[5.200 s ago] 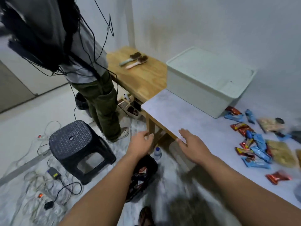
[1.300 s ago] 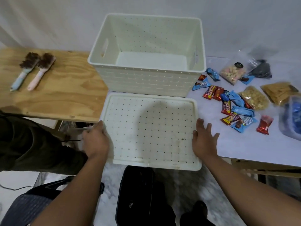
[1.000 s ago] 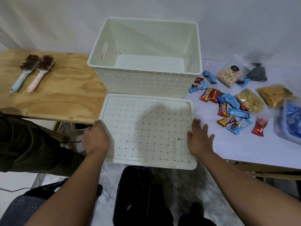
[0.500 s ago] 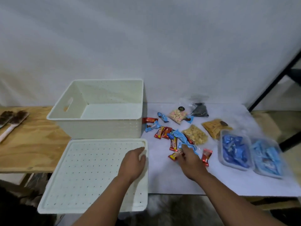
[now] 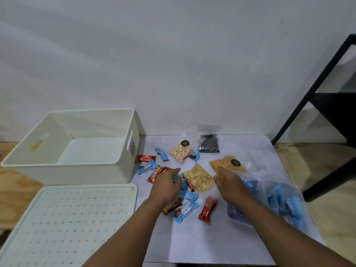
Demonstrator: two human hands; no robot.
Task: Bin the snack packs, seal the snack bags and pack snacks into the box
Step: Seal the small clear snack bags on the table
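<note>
An open white box (image 5: 73,173) stands at the left of the white table, with its perforated lid (image 5: 67,218) lying flat in front of it. Red packs (image 5: 208,209) and blue packs (image 5: 185,210) lie scattered to the right of the box. My left hand (image 5: 167,186) rests palm down over the packs, fingers stretched towards a red pack (image 5: 155,173). My right hand (image 5: 230,185) hovers palm down, fingers apart, at the near edge of an orange snack bag (image 5: 227,163). A bag of pale puffs (image 5: 199,178) lies between my hands. Neither hand visibly holds anything.
A pink-and-white snack bag (image 5: 180,151) and a dark bag (image 5: 209,145) lie near the wall. Two clear bins of blue packs (image 5: 285,201) sit at the table's right, partly under my right arm. A black frame (image 5: 316,105) stands at far right. Plywood (image 5: 11,189) adjoins the left.
My left hand has left the lid and moved right onto the scattered packs. My right hand has shifted right from the packs to the orange bag. The view has tilted down.
</note>
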